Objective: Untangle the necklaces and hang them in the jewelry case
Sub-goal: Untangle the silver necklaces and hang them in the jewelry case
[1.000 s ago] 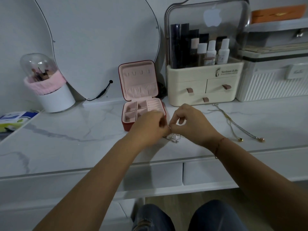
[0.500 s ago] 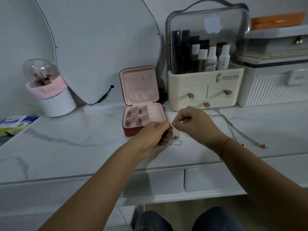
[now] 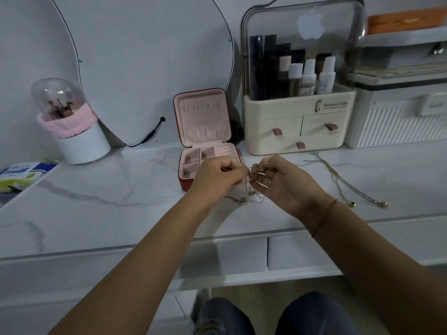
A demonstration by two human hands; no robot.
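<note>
A red jewelry case (image 3: 205,139) stands open on the marble top, its pink lid upright with small hooks near the top. Just in front of it, my left hand (image 3: 217,180) and my right hand (image 3: 283,184) each pinch a thin tangled silver necklace chain (image 3: 249,174) stretched between them. The chain's pendants (image 3: 251,199) dangle onto the counter below my fingers. Two gold necklaces (image 3: 343,182) lie loose on the counter to the right, apart from both hands.
A cream cosmetics organiser (image 3: 297,122) with drawers stands behind on the right, a white ribbed box (image 3: 396,122) beside it. A mirror (image 3: 150,64) leans at the back. A domed brush holder (image 3: 72,124) and a wipes pack (image 3: 21,175) sit left.
My hands have lifted and drawn slightly apart, pulling the chain up so the pendants hang lower. My right palm has turned more towards me.
</note>
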